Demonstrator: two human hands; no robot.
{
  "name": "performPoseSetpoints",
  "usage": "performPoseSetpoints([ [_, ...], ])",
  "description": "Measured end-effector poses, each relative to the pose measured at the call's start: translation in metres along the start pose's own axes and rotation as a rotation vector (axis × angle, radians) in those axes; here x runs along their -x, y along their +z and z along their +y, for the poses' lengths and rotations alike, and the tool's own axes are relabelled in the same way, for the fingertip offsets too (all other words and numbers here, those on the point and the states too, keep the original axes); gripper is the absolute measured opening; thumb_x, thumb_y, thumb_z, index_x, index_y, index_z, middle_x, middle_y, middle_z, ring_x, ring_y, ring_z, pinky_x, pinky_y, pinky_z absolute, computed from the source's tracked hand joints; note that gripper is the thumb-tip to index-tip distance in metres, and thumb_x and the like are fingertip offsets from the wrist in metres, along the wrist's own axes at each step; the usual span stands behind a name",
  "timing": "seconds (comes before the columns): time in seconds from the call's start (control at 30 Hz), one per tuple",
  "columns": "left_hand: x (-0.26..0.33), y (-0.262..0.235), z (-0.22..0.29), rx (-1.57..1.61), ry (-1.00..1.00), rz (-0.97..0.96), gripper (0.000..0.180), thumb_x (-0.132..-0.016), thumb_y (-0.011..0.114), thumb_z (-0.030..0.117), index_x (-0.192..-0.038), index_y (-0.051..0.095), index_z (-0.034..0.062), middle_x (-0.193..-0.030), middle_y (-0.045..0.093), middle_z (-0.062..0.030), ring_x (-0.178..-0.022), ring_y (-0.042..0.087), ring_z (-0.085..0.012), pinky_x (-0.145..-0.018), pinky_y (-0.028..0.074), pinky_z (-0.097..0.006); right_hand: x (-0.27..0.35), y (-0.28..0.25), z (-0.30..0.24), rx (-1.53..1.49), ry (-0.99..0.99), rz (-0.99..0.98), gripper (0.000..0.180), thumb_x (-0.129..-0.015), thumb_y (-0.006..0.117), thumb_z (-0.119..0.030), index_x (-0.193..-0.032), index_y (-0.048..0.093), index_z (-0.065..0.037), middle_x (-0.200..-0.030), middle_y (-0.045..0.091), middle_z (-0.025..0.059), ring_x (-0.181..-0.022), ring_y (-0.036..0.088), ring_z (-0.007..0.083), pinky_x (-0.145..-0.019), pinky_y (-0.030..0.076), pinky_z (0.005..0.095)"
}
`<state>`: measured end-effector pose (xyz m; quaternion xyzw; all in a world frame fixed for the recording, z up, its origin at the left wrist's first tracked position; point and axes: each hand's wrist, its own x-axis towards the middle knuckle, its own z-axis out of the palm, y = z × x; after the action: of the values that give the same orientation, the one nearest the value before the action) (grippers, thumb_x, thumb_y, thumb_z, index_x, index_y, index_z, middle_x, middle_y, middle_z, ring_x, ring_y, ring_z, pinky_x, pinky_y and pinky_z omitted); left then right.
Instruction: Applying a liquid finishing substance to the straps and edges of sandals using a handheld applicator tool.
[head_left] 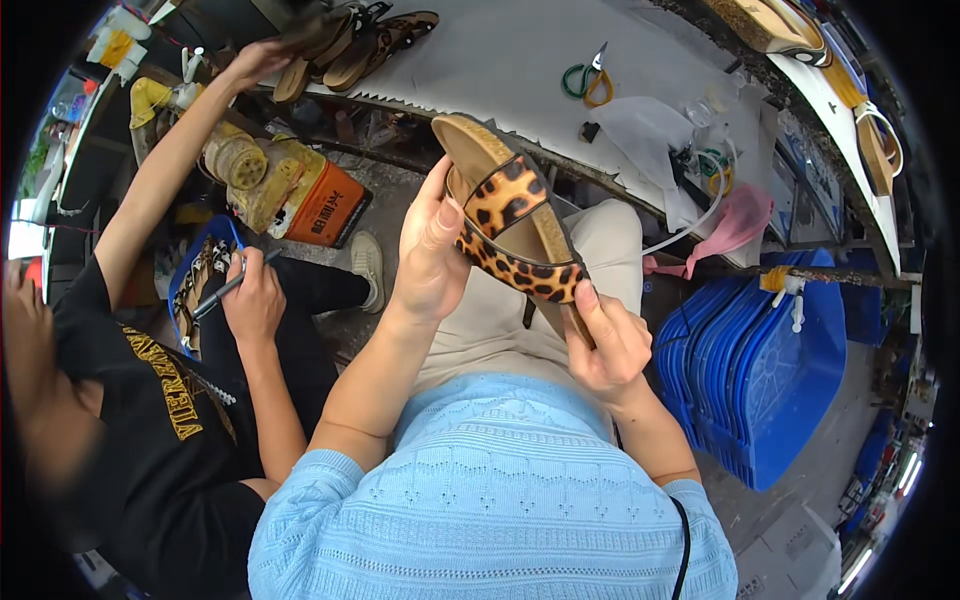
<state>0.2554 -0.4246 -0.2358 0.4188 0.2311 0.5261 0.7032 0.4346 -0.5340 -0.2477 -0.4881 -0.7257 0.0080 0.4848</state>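
Observation:
A leopard-print sandal (512, 193) with two broad straps and a tan cork footbed is held up over my lap. It tilts, one end up toward the table and the other down to the right. My left hand (432, 245) grips its left side, thumb lying against the strap edge. At the lower right end my right hand (608, 345) pinches the sole, with the thumb near the front strap. The fingers behind the sandal are partly hidden.
A grey table (500, 60) spans the far side, with scissors (590, 80), clear plastic and more sandals (375, 50). At left a co-worker in black (150, 400) holds a pen (225, 290) and reaches to those sandals. Stacked blue plastic bins (760, 360) stand at right; an orange-labelled container (325, 205) sits left.

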Motion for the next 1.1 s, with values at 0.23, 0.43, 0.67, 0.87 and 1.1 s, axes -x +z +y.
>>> performPoseSetpoints([
  [0.23,-0.002,0.006,0.011,-0.093,0.034,0.002,0.105,-0.077,0.076,0.051,-0.148,0.02,-0.0021,-0.135,0.045,-0.0295,-0.121,0.055,-0.0375,-0.101,0.048,-0.044,0.009,-0.003,0.006,0.032,-0.093,0.004,0.056,-0.063,0.073,0.008,-0.118,0.068,-0.005,-0.082,0.064,0.0153,-0.056,0.058,0.0211,-0.05,0.046,0.029],
  [0.43,0.001,0.02,0.024,-0.231,-0.081,0.135,0.103,-0.074,0.082,0.021,-0.146,0.014,-0.0072,-0.108,0.057,-0.0156,-0.102,0.06,-0.0189,-0.09,0.05,-0.033,0.014,-0.009,0.001,0.005,-0.068,-0.058,0.057,-0.063,0.073,0.007,-0.118,0.068,-0.005,-0.081,0.064,0.0137,-0.055,0.057,0.0201,-0.049,0.045,0.0284],
  [0.67,-0.002,0.017,0.016,-0.243,-0.153,0.089,0.095,-0.077,0.074,0.026,-0.146,0.017,-0.0067,-0.117,0.054,-0.0259,-0.099,0.066,-0.0311,-0.087,0.056,-0.042,0.006,-0.021,-0.02,0.002,-0.032,-0.108,0.06,-0.06,0.07,0.009,-0.119,0.066,-0.001,-0.072,0.06,0.0092,-0.051,0.053,0.0179,-0.047,0.043,0.0275],
  [0.87,-0.008,0.009,0.003,-0.28,-0.188,0.045,0.09,-0.082,0.07,0.028,-0.147,0.016,-0.0037,-0.117,0.054,-0.0248,-0.099,0.065,-0.0312,-0.086,0.056,-0.042,0.006,-0.024,-0.025,0.022,0.035,-0.158,0.063,-0.058,0.067,0.009,-0.121,0.065,0.0,-0.061,0.049,0.0049,-0.045,0.045,0.017,-0.044,0.039,0.0295],
  [1.1,-0.002,0.001,-0.005,-0.175,-0.226,0.13,0.089,-0.083,0.068,0.028,-0.151,0.013,0.0097,-0.12,0.049,-0.0244,-0.098,0.065,-0.0316,-0.085,0.057,-0.041,-0.012,-0.028,-0.027,-0.289,0.276,-0.21,0.057,-0.071,0.076,-0.005,-0.125,0.058,0.004,-0.069,0.057,0.0075,-0.057,0.055,0.0159,-0.054,0.045,0.0266],
])
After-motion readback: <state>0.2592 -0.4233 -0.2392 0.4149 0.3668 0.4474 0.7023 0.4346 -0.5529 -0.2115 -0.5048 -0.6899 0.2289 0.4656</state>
